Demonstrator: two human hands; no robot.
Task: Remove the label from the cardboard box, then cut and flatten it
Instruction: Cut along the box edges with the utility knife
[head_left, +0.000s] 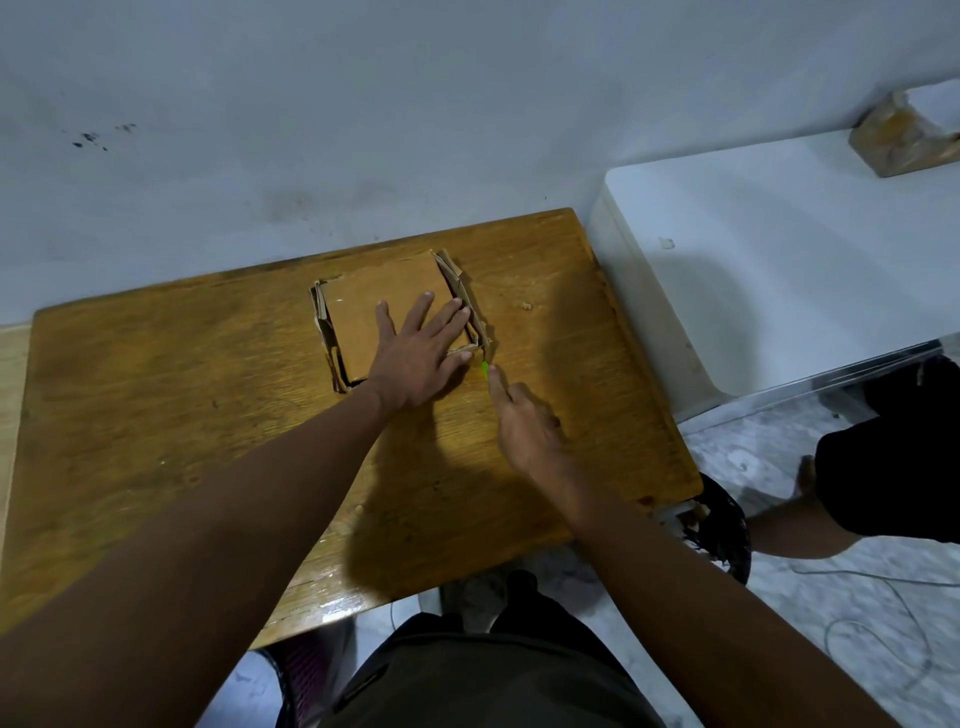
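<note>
wooden table (156, 415), white cabinet (779, 249), wrapped package (901, 137), grey wall (363, 104)

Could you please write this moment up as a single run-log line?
left hand: flat, pressing cardboard box | right hand: holds green cutter at box's near right corner | box: flattened on wooden table

A wooden table (182, 415) fills the middle and left of the frame, its glossy top scuffed. Directly on it, just above the centre, lies a cardboard box (384, 306) pressed nearly flat, its folded side flaps splayed along both edges.
</note>
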